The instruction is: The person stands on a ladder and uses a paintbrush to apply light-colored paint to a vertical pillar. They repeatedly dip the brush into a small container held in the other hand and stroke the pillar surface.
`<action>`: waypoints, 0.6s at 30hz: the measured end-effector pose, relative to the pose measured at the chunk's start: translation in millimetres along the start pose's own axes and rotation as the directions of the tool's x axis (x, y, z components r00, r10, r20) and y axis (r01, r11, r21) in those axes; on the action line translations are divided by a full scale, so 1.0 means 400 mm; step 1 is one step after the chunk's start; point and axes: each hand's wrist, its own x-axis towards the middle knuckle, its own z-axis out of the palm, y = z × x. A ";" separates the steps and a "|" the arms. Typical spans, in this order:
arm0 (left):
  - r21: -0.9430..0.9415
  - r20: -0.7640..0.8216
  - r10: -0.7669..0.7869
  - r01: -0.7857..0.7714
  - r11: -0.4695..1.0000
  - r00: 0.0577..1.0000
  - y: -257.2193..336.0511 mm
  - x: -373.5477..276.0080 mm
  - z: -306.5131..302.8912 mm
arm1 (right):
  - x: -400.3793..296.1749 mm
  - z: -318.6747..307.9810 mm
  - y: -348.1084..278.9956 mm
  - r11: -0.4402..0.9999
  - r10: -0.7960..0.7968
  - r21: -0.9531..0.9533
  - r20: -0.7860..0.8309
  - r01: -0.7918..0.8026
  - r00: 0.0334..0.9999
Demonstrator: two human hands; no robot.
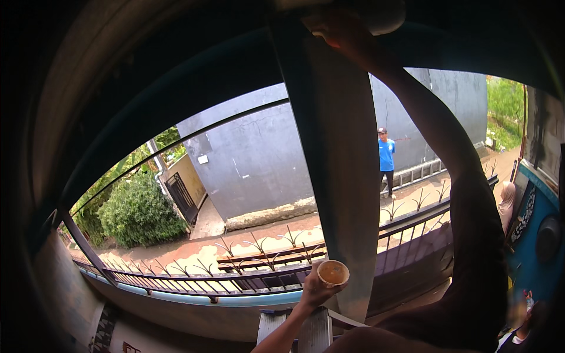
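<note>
My left hand (pixel 314 289) holds a small round cup (pixel 333 273) with an orange-brown inside, just above the top of a metal stepladder (pixel 318 328). My right arm reaches up across the view, and my right hand (pixel 329 33) is at the top of a wide pillar (pixel 342 176), close under the dark ceiling. Shadow hides its fingers, so whether it grips anything does not show. Beside that hand is a pale rounded object (pixel 386 17), too dark to name.
Behind the pillar runs a spiked metal railing (pixel 198 282). Beyond it a person in a blue shirt (pixel 386 154) stands by a grey wall (pixel 260 163), near a ladder lying along its foot (pixel 415 173). A person in a headscarf (pixel 507 200) and another person (pixel 518 333) are at the right.
</note>
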 end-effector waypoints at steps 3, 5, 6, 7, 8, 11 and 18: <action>-0.019 -0.011 0.002 -0.002 1.000 1.000 0.001 -0.008 -0.005 | -0.119 0.014 -0.066 0.997 0.071 0.002 0.045 -0.071 0.996; -0.028 -0.006 -0.009 0.009 1.000 1.000 0.034 0.004 -0.009 | -0.219 0.002 -0.117 0.993 0.110 -0.043 0.122 -0.106 0.986; -0.018 -0.012 -0.009 0.009 1.000 1.000 0.038 0.002 -0.012 | -0.277 -0.005 -0.152 0.984 0.176 -0.039 0.200 -0.172 0.964; -0.030 -0.009 -0.020 0.020 0.999 1.000 0.034 -0.003 -0.011 | -0.299 -0.006 -0.176 0.976 0.220 -0.045 0.233 -0.215 0.947; -0.040 -0.006 -0.026 0.026 0.999 1.000 0.028 -0.005 -0.011 | -0.321 -0.009 -0.200 0.965 0.262 -0.055 0.265 -0.257 0.928; -0.038 -0.005 -0.038 0.038 0.999 0.999 0.025 -0.004 -0.020 | -0.271 -0.026 -0.213 0.983 0.120 -0.159 0.146 -0.096 0.982; -0.045 0.024 -0.029 0.030 0.999 0.999 0.017 -0.002 -0.014 | -0.007 0.007 -0.027 0.954 -0.118 -0.280 -0.024 0.107 0.993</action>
